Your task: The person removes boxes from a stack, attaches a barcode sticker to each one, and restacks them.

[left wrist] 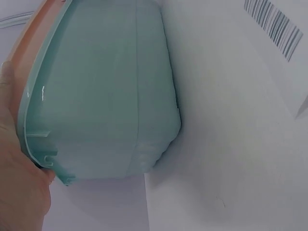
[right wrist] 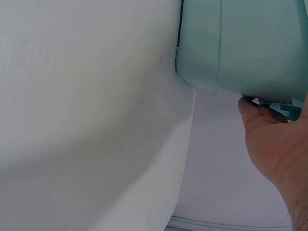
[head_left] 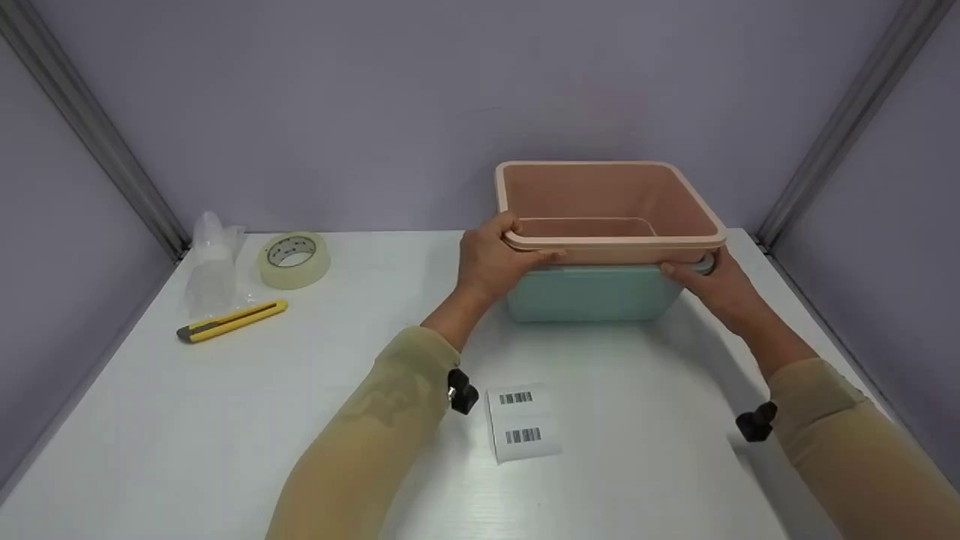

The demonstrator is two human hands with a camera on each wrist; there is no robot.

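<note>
A pink bin (head_left: 607,206) is nested inside a mint-green bin (head_left: 592,294) that stands on the white table (head_left: 225,420) toward the back right. My left hand (head_left: 491,259) grips the near left corner of the pink rim, thumb over the edge. At the near right corner my right hand (head_left: 709,285) holds the bins under the rim, fingers curled beneath it. The left wrist view shows the green bin's (left wrist: 106,96) side and my palm (left wrist: 19,192) at its rim. In the right wrist view my fingers (right wrist: 262,120) hook under the green bin's (right wrist: 245,43) rim.
A sheet with two barcode labels (head_left: 521,421) lies on the table between my forearms. At the back left lie a roll of clear tape (head_left: 294,259), a yellow utility knife (head_left: 232,321) and some clear plastic bags (head_left: 212,259). Grey walls enclose the table.
</note>
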